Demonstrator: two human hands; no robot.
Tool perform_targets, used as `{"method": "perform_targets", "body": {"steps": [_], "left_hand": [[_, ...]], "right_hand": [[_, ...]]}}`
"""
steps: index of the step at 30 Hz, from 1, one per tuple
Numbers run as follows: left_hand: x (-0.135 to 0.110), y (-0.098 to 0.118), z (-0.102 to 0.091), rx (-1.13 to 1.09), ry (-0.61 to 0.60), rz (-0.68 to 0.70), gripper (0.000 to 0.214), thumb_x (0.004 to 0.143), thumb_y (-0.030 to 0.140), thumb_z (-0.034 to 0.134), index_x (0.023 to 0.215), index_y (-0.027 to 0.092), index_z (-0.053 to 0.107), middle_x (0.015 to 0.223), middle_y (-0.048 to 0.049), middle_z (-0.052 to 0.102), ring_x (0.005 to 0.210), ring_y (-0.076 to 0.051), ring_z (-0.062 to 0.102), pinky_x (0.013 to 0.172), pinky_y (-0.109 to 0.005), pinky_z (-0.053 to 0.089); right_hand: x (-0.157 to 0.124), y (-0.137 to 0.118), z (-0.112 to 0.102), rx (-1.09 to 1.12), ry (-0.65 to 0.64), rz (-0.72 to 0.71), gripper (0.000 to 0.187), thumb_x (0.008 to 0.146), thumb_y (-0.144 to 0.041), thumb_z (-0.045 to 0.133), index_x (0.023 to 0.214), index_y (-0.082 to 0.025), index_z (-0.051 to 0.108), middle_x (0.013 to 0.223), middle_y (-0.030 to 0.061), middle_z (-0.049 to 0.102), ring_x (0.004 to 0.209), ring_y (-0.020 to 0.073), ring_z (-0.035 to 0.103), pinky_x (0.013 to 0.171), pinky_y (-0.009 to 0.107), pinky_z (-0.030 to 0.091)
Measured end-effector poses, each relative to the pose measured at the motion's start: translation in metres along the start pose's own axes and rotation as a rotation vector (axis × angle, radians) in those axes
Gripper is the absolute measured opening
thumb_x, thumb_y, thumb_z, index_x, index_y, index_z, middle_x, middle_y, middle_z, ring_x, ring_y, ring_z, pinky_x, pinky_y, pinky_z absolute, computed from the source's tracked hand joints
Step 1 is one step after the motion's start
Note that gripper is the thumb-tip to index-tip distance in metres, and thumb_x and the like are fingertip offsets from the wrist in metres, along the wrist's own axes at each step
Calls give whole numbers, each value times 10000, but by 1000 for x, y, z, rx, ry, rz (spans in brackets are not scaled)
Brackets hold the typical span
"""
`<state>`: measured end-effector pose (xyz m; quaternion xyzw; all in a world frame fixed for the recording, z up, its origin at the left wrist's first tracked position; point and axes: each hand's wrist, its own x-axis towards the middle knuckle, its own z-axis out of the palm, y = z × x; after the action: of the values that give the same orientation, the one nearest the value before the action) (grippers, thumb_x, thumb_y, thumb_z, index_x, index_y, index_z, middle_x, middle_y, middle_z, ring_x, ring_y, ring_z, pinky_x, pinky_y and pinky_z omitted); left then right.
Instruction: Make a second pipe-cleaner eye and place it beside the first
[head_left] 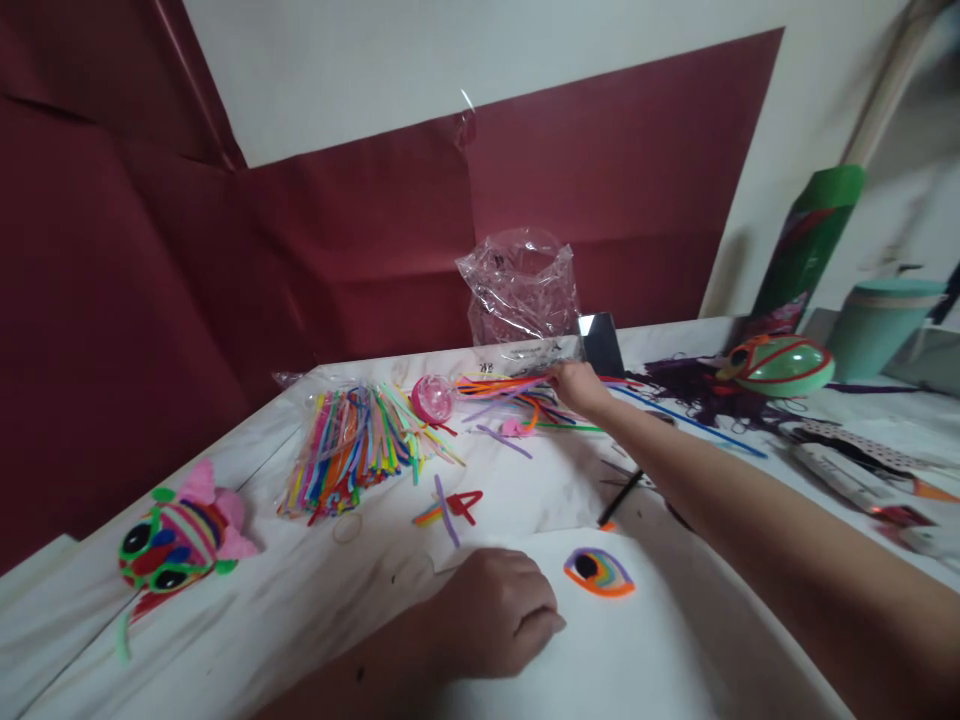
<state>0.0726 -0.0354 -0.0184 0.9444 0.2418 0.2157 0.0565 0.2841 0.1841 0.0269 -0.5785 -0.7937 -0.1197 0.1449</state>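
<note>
My right hand [579,388] reaches to the back of the table, its fingers closed at the loose pipe cleaners [499,384]; a purple strand meets the fingertips. Closer in, my left hand [502,612] lies curled in a loose fist on a white sheet of paper [600,660], with nothing showing in it. Beside that hand on the sheet is an eye shape [599,573] of purple, orange and other coloured pipe cleaners with a black centre. Beyond the paper lie a red bent pipe cleaner [466,507] and a purple strand [447,512].
Left of centre is a clear bag of colourful pipe cleaners [360,450], near a pink round container [433,400]. A colourful fish-like craft [184,540] lies far left. A green balloon [787,365], purple shreds [686,390] and a teal cup [885,325] are at right.
</note>
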Motion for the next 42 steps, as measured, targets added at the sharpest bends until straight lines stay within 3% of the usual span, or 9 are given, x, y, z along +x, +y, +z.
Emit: {"method": "perform_targets", "body": {"steps": [8, 16, 20, 25, 28, 30, 34, 38, 42], "left_hand": [[1, -2, -3, -17, -39, -10, 188, 826, 199, 460, 675, 157, 564, 628, -15, 604, 626, -119, 530, 600, -243, 369], [3, -5, -1, -58, -23, -16, 195, 827, 182, 454, 663, 153, 554, 625, -23, 587, 629, -122, 514, 597, -238, 366], [4, -4, -1, -56, -26, -18, 213, 834, 192, 441, 661, 155, 560, 619, -27, 585, 623, -124, 516, 592, -235, 375], [3, -2, -3, -83, -1, -32, 195, 826, 189, 440, 690, 151, 575, 646, -39, 602, 654, -132, 543, 614, -235, 402], [4, 1, -4, -159, 141, -169, 165, 807, 203, 461, 718, 147, 587, 684, -50, 615, 672, -133, 559, 630, -236, 417], [6, 4, -3, -278, 260, -378, 157, 794, 240, 481, 749, 147, 599, 699, -46, 624, 671, -132, 566, 628, -234, 427], [11, 10, -4, -652, 283, -714, 210, 752, 312, 500, 830, 142, 594, 656, -10, 615, 571, -112, 536, 545, -219, 415], [12, 10, -12, -567, 229, -752, 219, 739, 279, 451, 576, 155, 526, 489, 40, 488, 455, -83, 422, 484, -208, 331], [9, -5, -26, -267, 317, -705, 209, 746, 273, 443, 605, 169, 557, 515, 37, 500, 531, -109, 463, 548, -223, 338]], "right_hand": [[3, 18, -26, 94, 10, -133, 302, 861, -335, 519, 1119, -178, 526, 1139, 69, 547, 968, 190, 552, 813, 411, 471], [-87, 41, -67, 236, -71, -335, 230, 836, -219, 439, 840, -180, 666, 823, 24, 664, 730, 140, 603, 665, 229, 443], [-139, 21, -50, 286, -198, -563, 169, 742, -149, 549, 850, -212, 663, 836, 22, 652, 812, 149, 580, 701, 224, 438], [-153, 11, -26, 276, -55, -517, 224, 845, -136, 396, 789, -146, 613, 782, 103, 598, 768, 197, 525, 691, 316, 411], [-152, 5, -32, 294, 66, -467, 250, 876, -145, 334, 811, -138, 575, 746, 101, 578, 720, 190, 502, 652, 313, 395], [-157, -10, -41, 313, 116, -491, 233, 886, -156, 333, 842, -144, 562, 759, 89, 577, 719, 182, 492, 665, 311, 384], [-176, -60, -55, 266, 120, -723, 226, 897, -154, 347, 845, -150, 566, 784, 71, 575, 752, 180, 469, 729, 333, 348], [-176, -80, -57, 173, 182, -829, 243, 895, -142, 344, 915, -119, 585, 803, 93, 583, 781, 200, 450, 734, 354, 339], [-159, -40, -59, 240, 232, -648, 292, 897, -190, 319, 911, -162, 609, 827, 97, 600, 805, 207, 476, 766, 368, 352]]}}
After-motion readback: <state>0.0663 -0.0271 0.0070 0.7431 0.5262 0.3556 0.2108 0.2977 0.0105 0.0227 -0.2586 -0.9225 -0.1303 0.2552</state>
